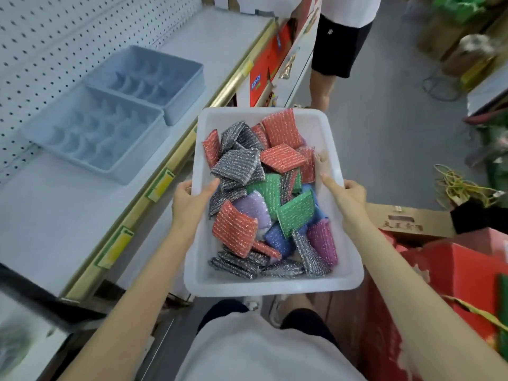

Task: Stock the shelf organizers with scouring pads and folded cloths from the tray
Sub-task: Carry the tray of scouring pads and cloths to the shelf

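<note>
I carry a white plastic tray (275,284) in front of my body, over the aisle. My left hand (189,199) grips its left rim with the thumb inside. My right hand (346,196) grips the right rim the same way. The tray holds several scouring pads: red ones (283,158), silver-grey ones (236,163), green ones (295,213) and a purple one (323,240), plus lilac and blue cloths (253,209) half buried beneath. Two blue divided organizers stand on the white shelf at left: the nearer (93,133) and the farther (148,78). Both show no items inside.
The shelf (55,215) has a gold front rail with yellow price tags (162,185) and a pegboard back. Another person (341,48) stands ahead in the aisle. Red boxes (453,270) and a cardboard carton (409,221) crowd my right side.
</note>
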